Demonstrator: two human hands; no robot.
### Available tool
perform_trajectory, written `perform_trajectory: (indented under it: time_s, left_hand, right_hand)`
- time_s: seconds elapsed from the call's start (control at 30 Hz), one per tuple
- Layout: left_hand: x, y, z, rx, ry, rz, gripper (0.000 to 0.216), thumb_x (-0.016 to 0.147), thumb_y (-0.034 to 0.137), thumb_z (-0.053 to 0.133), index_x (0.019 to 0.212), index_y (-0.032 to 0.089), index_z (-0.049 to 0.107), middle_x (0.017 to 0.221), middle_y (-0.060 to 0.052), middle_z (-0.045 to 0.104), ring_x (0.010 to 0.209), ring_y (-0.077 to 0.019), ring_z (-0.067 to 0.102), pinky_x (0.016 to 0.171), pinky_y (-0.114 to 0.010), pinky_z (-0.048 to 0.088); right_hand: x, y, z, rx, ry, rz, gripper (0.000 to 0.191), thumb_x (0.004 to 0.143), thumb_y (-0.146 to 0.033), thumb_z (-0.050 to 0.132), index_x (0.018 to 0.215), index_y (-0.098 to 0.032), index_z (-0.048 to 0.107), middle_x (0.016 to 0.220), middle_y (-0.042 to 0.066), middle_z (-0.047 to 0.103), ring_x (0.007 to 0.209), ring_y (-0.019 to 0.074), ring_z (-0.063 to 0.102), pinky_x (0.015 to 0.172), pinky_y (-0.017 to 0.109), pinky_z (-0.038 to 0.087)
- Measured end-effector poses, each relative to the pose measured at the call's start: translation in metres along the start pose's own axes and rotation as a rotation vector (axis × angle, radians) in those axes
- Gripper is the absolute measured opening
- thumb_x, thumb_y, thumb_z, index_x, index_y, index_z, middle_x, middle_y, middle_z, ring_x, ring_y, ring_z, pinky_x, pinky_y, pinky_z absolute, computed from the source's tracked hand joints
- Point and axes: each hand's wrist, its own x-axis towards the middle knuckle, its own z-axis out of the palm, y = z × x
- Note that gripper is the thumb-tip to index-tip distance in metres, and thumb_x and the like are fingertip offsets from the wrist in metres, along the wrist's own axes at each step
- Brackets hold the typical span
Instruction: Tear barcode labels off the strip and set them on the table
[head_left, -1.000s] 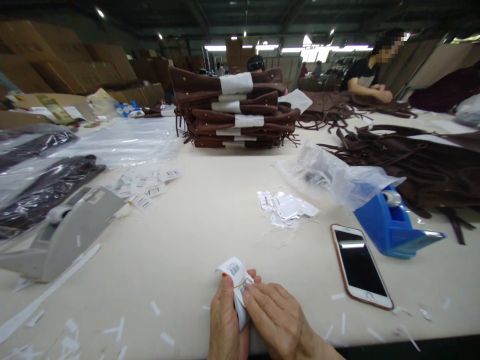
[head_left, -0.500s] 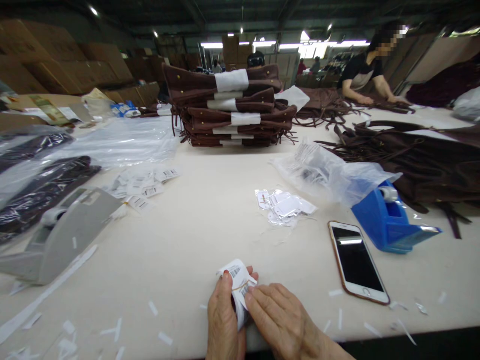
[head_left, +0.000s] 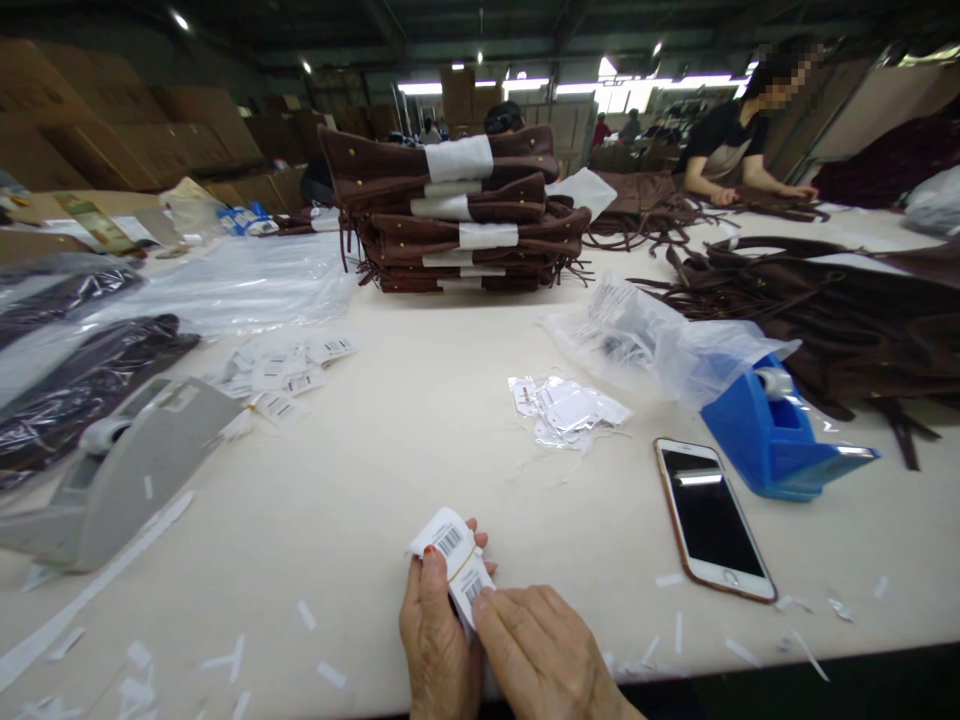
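A roll of white barcode labels with a tan rubber band round it is held near the table's front edge. My left hand wraps it from the left, thumb on top and fingertips showing behind. My right hand pinches the lower right end of the labels, its fingers pressed together over a printed barcode. The underside of the roll is hidden by both hands. Beyond them lies a small pile of white tags with thin strings.
A phone and a blue tape dispenser lie right; a grey tape dispenser stands left. Loose barcode labels sit near plastic bags. Brown bags are stacked at the back. A co-worker handles brown material.
Both hands and the labels have shifted slightly left. The labels are turned so that two barcodes face up more plainly. The co-worker's hands have moved a little.
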Motion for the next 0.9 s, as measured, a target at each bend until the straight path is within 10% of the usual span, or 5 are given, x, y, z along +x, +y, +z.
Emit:
perform_trajectory:
  time_s: [0.27,0.4,0.7,0.9]
  left_hand:
    - [0.016,0.014,-0.001,-0.075,0.083,0.007,0.045,0.079,0.050,0.043,0.100,0.014,0.059,0.095,-0.009,0.068,0.084,-0.0193,0.063,0.067,-0.026,0.052]
    - [0.025,0.030,-0.007,-0.171,0.089,0.040,0.043,0.078,0.050,0.045,0.097,0.015,0.060,0.093,-0.009,0.068,0.091,-0.0213,0.061,0.069,-0.029,0.052]
    - [0.016,0.033,-0.010,-0.293,-0.263,-0.222,0.037,0.082,0.038,0.046,0.097,0.009,0.062,0.095,-0.019,0.067,0.079,-0.0257,0.065,0.064,-0.036,0.053]
    - [0.002,0.028,-0.008,-0.324,-0.426,-0.353,0.048,0.083,0.045,0.041,0.091,0.004,0.065,0.090,-0.021,0.067,0.071,-0.0234,0.063,0.062,-0.032,0.051]
  right_hand:
    - [-0.012,-0.005,0.000,-0.056,-0.022,0.010,0.024,0.079,0.001,0.041,0.075,-0.008,0.063,0.057,0.005,0.065,0.048,0.0126,0.060,0.043,0.022,0.046]
    - [-0.021,0.011,-0.021,-0.162,0.065,0.001,0.024,0.085,-0.011,0.041,0.092,-0.015,0.064,0.077,0.006,0.071,0.075,0.0159,0.066,0.063,0.025,0.052]
    - [-0.050,0.064,-0.018,-0.347,-0.411,0.164,0.040,0.086,-0.030,0.045,0.120,-0.009,0.048,0.118,0.015,0.056,0.111,0.0267,0.050,0.087,0.045,0.046]
    - [-0.025,0.048,-0.029,-0.086,-0.158,0.270,0.036,0.083,-0.018,0.047,0.118,-0.010,0.048,0.114,0.015,0.055,0.111,0.0241,0.048,0.088,0.042,0.045]
